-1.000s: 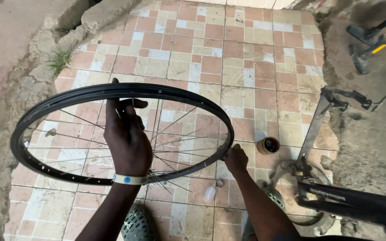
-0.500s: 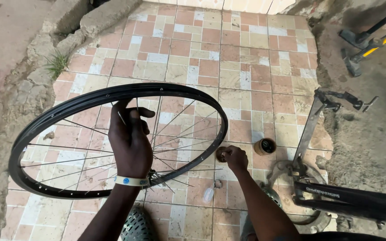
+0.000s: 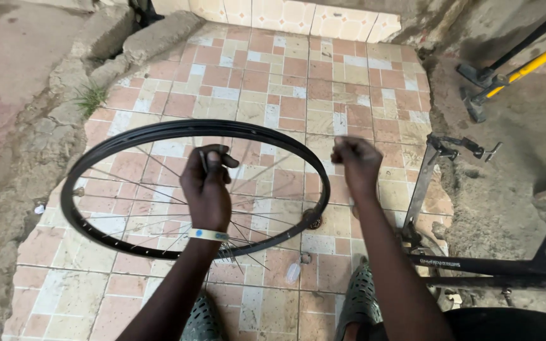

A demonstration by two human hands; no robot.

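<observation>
Spokes (image 3: 159, 189) fan loosely inside the black rim (image 3: 191, 129) held over the tiled floor (image 3: 273, 82), left hand (image 3: 206, 186) pinching them, right hand (image 3: 356, 161) closed, contents unclear; lacing seems unfinished.

Your left hand (image 3: 206, 183) is raised in a closed grip, wristband showing; your right hand (image 3: 356, 161) hovers loosely fisted, farther right.

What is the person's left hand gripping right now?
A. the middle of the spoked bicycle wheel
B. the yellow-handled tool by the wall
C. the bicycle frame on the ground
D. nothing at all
A. The left hand is closed around the centre of the black-rimmed bicycle wheel, where the spokes meet, while the right hand is raised beside the rim, apart from it.
</observation>
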